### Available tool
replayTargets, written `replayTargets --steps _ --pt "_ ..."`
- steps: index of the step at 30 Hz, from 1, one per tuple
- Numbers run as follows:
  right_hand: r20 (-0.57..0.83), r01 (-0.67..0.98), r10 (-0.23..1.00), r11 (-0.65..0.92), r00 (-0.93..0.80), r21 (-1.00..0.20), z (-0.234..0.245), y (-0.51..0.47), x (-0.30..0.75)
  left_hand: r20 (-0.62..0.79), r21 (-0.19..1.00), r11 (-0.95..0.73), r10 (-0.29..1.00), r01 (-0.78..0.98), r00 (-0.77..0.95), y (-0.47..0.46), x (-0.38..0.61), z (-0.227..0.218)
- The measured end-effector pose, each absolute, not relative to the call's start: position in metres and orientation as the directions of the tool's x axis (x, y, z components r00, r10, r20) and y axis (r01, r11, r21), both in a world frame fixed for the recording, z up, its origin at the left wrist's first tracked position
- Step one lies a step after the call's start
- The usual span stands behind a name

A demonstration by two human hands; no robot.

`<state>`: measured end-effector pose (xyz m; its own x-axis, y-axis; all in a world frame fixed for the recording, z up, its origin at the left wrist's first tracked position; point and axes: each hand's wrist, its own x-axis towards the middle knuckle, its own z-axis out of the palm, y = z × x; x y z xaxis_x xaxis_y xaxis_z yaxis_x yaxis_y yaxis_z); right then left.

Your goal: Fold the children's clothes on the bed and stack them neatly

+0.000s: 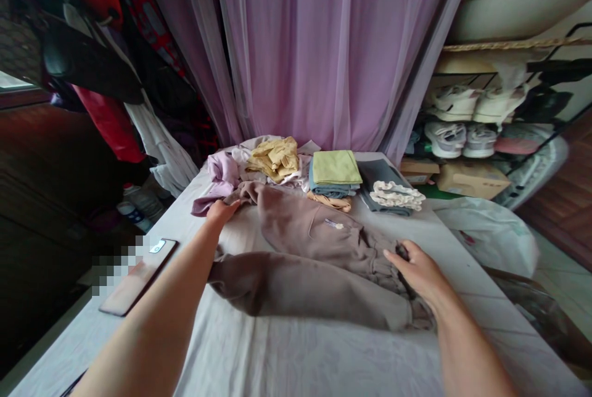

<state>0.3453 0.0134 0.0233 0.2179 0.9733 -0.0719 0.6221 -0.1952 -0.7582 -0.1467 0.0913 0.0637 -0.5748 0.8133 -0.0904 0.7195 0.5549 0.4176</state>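
Across the white sheet (277, 360), holding brown trousers (319, 286) spread crosswise, waistband (375, 255) to the right, legs to the left. Gripping the waistband with the right hand (420, 267), thumb in front, other fingers partly hidden; closed with the left hand (222, 211) on the end of the far leg. Held at opposite ends, presumably to keep the cloth stretched and flat between. Beyond, a tidy stack (335, 188) topped with a green cloth (337, 167), near a loose heap (226, 170) with a yellow garment (276, 159) on top, perhaps set back for room; off to the left, a phone (147, 278). Reaching far forward with a nearly straight left arm (157, 311); angling the right forearm (462, 338) inward.
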Motion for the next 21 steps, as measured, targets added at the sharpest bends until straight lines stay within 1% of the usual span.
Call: replayTargets --steps 3,8,10,13,14,15,16,18,19,21 --pt "-0.068 0.541 0.976 -0.173 0.209 -0.823 0.030 0.011 0.338 -0.078 0.522 0.530 0.810 0.668 -0.582 0.098 -0.145 0.060" --pt "-0.037 0.525 0.973 -0.155 0.229 -0.837 0.034 0.009 0.335 0.041 0.730 0.417 0.764 0.542 -0.643 0.103 -0.132 0.064" --pt "-0.029 0.518 0.968 -0.159 0.251 -0.840 0.035 0.008 0.339 0.085 0.811 0.349 0.724 0.470 -0.684 0.100 -0.136 0.074" --pt "-0.063 0.466 0.969 -0.171 0.238 -0.868 0.039 0.006 0.347 0.163 0.909 0.200 0.636 0.365 -0.754 0.091 -0.162 0.096" --pt "-0.075 0.452 0.969 -0.177 0.235 -0.874 0.041 0.005 0.349 0.200 0.904 0.185 0.613 0.385 -0.764 0.087 -0.174 0.104" --pt "-0.082 0.446 0.968 -0.185 0.239 -0.876 0.042 0.005 0.350 0.247 0.874 0.208 0.587 0.439 -0.771 0.083 -0.185 0.111" --pt "-0.081 0.449 0.965 -0.190 0.250 -0.873 0.044 0.005 0.351 0.295 0.822 0.250 0.582 0.512 -0.758 0.079 -0.196 0.117" --pt "-0.064 0.473 0.957 -0.197 0.283 -0.859 0.044 0.006 0.352 0.355 0.679 0.351 0.612 0.645 -0.707 0.073 -0.209 0.123" --pt "-0.054 0.491 0.954 -0.199 0.294 -0.848 0.042 0.007 0.352 0.359 0.605 0.394 0.641 0.692 -0.679 0.070 -0.211 0.122" --pt "-0.040 0.540 0.953 -0.205 0.302 -0.816 0.034 0.008 0.353 0.313 0.489 0.458 0.702 0.743 -0.639 0.065 -0.208 0.114"
